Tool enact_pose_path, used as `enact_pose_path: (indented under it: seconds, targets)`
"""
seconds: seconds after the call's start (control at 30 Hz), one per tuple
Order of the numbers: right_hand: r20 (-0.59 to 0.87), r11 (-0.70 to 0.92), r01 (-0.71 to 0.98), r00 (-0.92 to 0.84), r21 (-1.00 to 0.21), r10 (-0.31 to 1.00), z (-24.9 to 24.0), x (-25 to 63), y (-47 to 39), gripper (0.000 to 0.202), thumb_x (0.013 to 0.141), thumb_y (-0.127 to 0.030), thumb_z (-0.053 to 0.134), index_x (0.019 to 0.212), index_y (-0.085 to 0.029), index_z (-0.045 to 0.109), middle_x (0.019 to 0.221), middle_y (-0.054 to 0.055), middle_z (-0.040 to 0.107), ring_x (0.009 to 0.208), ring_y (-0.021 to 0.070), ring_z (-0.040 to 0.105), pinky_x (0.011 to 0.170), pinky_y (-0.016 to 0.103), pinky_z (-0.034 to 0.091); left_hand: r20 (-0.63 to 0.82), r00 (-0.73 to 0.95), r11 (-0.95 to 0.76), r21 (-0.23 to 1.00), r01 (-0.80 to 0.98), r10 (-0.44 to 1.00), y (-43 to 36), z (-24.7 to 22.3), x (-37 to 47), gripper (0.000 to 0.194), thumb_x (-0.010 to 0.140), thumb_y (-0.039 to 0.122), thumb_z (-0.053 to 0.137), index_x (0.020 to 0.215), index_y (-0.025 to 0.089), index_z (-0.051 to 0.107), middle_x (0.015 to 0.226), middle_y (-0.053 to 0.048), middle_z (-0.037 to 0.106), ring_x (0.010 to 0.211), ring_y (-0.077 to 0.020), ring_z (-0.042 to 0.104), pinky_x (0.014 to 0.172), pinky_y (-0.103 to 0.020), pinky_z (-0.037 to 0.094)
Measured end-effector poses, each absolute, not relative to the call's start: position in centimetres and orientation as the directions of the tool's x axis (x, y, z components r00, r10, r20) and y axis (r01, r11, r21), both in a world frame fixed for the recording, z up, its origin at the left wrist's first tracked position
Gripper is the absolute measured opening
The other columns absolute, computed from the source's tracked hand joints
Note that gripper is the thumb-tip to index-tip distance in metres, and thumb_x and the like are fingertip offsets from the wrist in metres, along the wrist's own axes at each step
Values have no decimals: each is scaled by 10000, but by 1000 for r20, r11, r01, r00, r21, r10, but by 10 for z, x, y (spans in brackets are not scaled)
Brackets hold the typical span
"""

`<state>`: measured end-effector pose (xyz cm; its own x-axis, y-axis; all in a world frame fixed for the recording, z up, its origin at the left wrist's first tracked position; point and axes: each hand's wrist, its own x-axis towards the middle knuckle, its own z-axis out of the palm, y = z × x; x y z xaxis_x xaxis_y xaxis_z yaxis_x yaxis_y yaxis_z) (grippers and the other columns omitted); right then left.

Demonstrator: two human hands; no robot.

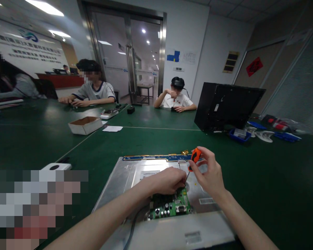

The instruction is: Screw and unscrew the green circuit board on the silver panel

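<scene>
A metal display panel [130, 173] lies on the green table in front of me, with a green circuit board [169, 207] on it. My right hand [210, 173] is closed around the orange and black handle of a screwdriver [195, 156], whose shaft slants down to the board's upper edge. Beside the tip, my left hand [170, 180] rests over the board's top with fingers pressed together; what they hold, if anything, is hidden. Along the panel's far edge runs a narrow blue board [151, 158]. A dark cable [133, 227] curves over the panel's near left part.
An open white box [85, 125] and a paper [112, 128] lie at the left. A black monitor casing [229, 106] stands at the far right, near a blue tray [240, 135]. Several people sit around the table [151, 139]. A white device [57, 166] lies left.
</scene>
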<state>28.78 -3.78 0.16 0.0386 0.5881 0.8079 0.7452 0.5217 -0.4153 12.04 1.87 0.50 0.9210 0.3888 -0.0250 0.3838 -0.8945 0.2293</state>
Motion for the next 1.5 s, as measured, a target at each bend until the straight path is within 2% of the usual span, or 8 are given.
enact_pose_path:
  seconds: [0.3,0.53,0.97,1.17,1.33,1.5]
  targets:
    - [802,523,739,38,-424,596,1,288,-39,407,912,-375,565,1264,-222,431,979,88,670,776,215,690,584,343,594,-15,912,-891,205,404,410,18,4,122,71,828,150,637,787,181,588,752,-27,636,702,-198,620,627,-264,428]
    - [816,528,753,21,-393,577,4,288,-39,381,900,-362,583,1224,-226,438,880,41,643,603,156,649,506,283,558,1,923,-911,165,379,384,18,3,123,103,816,144,636,751,182,565,723,-27,629,693,-206,626,608,-271,430]
    - [814,536,755,-6,-377,581,2,288,-39,365,904,-374,580,1217,-232,455,796,5,641,539,135,619,477,253,517,-13,935,-907,240,347,355,21,5,120,118,772,91,641,824,190,601,787,-8,648,700,-174,592,603,-242,403]
    - [813,536,755,-7,-377,582,2,289,-39,399,895,-387,599,1226,-227,444,842,19,638,530,124,609,472,248,515,-29,939,-900,276,336,342,22,7,118,152,749,57,630,812,190,590,766,7,633,675,-159,567,561,-227,363]
    - [821,553,750,-23,-363,570,4,288,-39,400,895,-394,601,1224,-231,441,838,17,630,532,126,606,467,246,514,-32,937,-896,283,342,347,22,8,117,145,755,68,625,823,191,591,776,4,633,685,-164,562,564,-230,362]
    - [804,542,729,19,-418,595,2,288,-40,456,876,-390,621,1243,-211,416,857,30,637,519,132,622,462,250,517,-45,932,-899,252,359,359,21,9,119,117,767,82,623,771,189,577,749,3,631,653,-163,560,541,-235,351]
